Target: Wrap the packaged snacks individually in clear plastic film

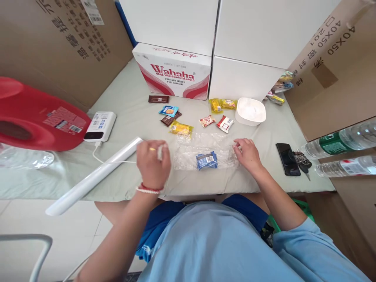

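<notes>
My left hand (153, 162) is closed round the near end of a long white tube-shaped sealer (94, 176) at the left end of a clear plastic bag (202, 150); something yellow shows at its fingertips. My right hand (247, 154) pinches the bag's right end, fingers curled on the plastic. The bag lies flat on the pale green table (132, 117) and holds a blue snack packet (207, 160). Beyond the bag lie several small snack packets: yellow (180, 128), blue (169, 111), brown (158, 99), red and white (225, 123).
A white bowl (250, 111) stands at the back right. A Wahaha carton (173, 72) and white boxes line the back. A white power bank (100, 126) and a red jug (35, 117) sit left. A black phone (288, 158), keys and water bottles (340, 143) lie right.
</notes>
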